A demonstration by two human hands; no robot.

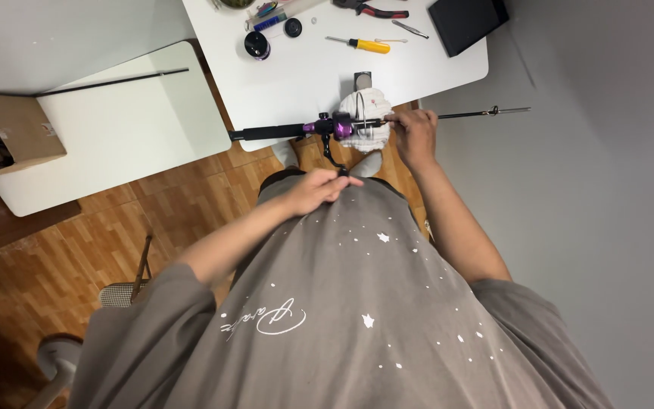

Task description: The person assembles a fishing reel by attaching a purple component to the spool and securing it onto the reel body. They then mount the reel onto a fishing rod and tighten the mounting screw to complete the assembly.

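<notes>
A black fishing rod with a purple-trimmed reel lies across in front of me, over the edge of a white table. My right hand grips the rod just past the reel. My left hand pinches the reel's crank handle, which hangs below the reel. A white cloth sits bunched right behind the reel.
On the table lie a yellow-handled screwdriver, red-handled pliers, a small black jar, a black lid and a black flat case. A second white table at left bears a thin black rod section; a cardboard box stands beside it.
</notes>
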